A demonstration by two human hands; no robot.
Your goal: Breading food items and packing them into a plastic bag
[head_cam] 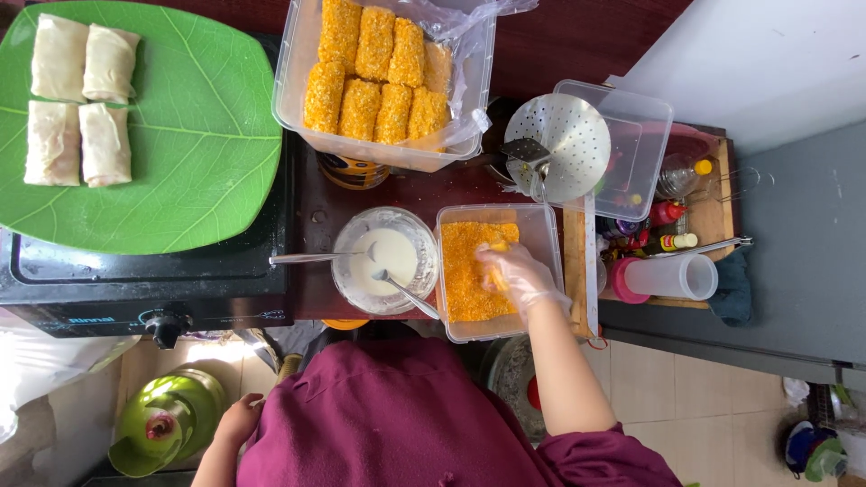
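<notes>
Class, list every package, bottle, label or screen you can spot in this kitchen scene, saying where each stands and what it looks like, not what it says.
Small bottles: wooden tray at right, red and yellow caps.
Jar: under the tub of crumbed rolls, dark with an orange band.
Stove label: front edge of the black stove, pale print.
No screens.

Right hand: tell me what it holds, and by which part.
The gloved right hand covers a crumb-coated roll from above inside the breadcrumb tub; the exact grip point is hidden. The left hand holds nothing.
</notes>
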